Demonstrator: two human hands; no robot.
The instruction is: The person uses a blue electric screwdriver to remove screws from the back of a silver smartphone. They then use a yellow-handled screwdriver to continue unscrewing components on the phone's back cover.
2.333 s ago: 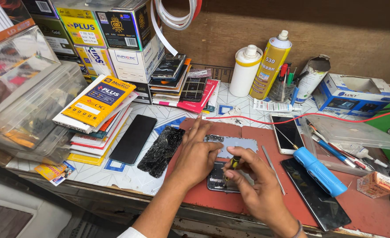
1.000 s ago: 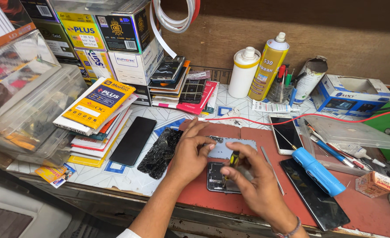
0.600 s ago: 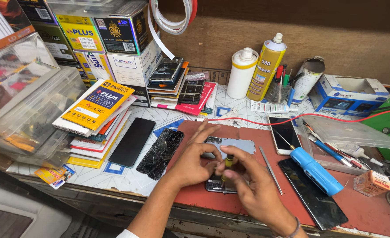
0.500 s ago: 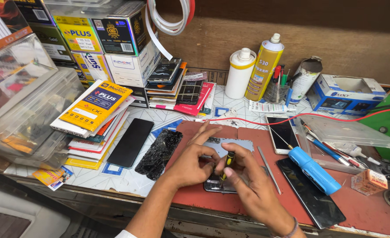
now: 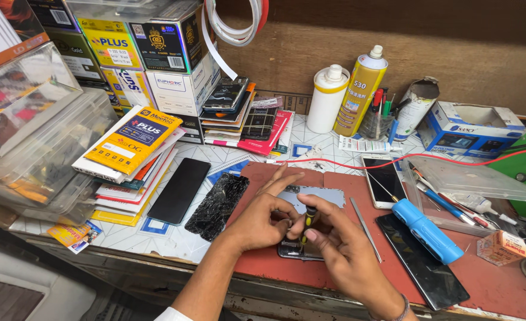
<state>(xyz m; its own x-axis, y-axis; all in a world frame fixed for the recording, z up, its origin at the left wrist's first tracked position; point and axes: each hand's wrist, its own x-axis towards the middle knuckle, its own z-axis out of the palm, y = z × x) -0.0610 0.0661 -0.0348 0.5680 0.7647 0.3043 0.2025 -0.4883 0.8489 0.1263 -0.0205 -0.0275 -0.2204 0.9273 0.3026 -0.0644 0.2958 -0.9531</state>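
An opened grey phone (image 5: 321, 196) lies back-up on the red work mat (image 5: 257, 267). My left hand (image 5: 264, 215) rests on its left side with fingers spread and steadies it. My right hand (image 5: 341, 249) pinches a small black-and-yellow screwdriver (image 5: 308, 219), held upright with its tip down on the phone's lower part. Both hands cover most of the phone's lower half.
A cracked black screen (image 5: 216, 205) and a black phone (image 5: 179, 189) lie to the left. Metal tweezers (image 5: 365, 229), a blue-handled screwdriver (image 5: 424, 229), a white phone (image 5: 386, 180) and a dark phone (image 5: 422, 267) lie right. Stacked boxes, bottles (image 5: 358, 89) and plastic bins (image 5: 31, 137) ring the bench.
The hands stay on the phone; my right hand has shifted the screwdriver slightly and my left fingers have curled closer to it. The camera view has drifted a little.
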